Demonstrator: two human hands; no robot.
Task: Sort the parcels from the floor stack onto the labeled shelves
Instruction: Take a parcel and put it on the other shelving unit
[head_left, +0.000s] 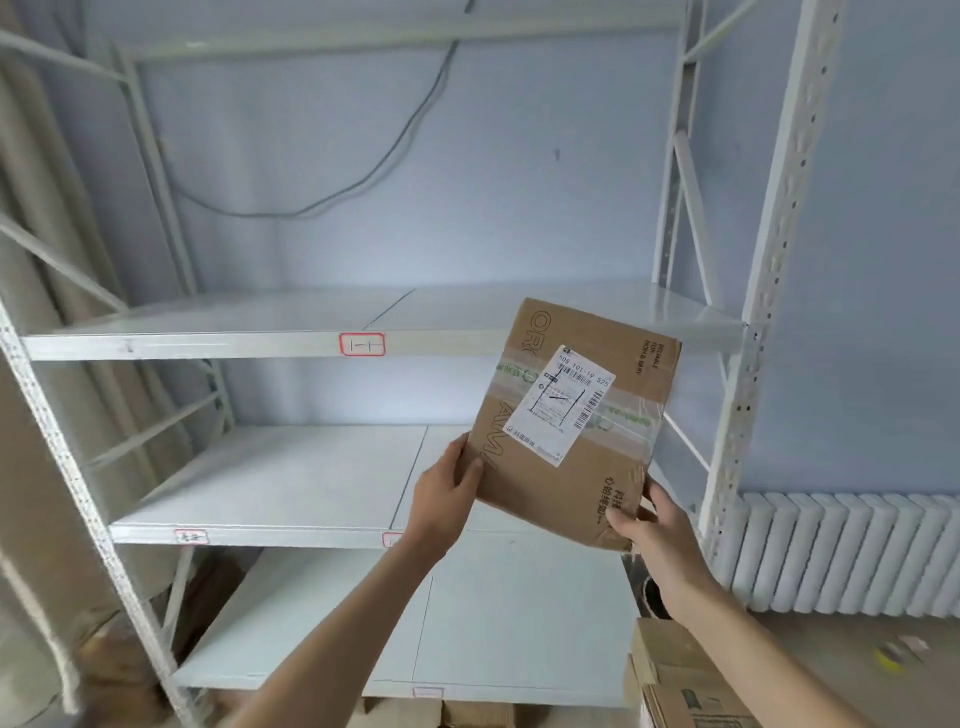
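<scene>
- Cardboard boxes (685, 680) sit lowest in our view, below our right hand (652, 525); we judge these to be parcels left to sort.
- Our right hand grips the lower right corner of the parcel (576, 421), thumb on its face.
- Our left hand (447, 499) holds the lower left edge, thumb in front, fingers behind.
- We hold the parcel in the air, tilted, above both hands, its shipping label (563, 405) facing us.
- Its long axis runs from our right hand up and to the left, top edge toward the shelf (260, 343) with a red-framed tag (362, 344).
- Every shelf we see holds nothing, so sorting looks barely begun.
</scene>
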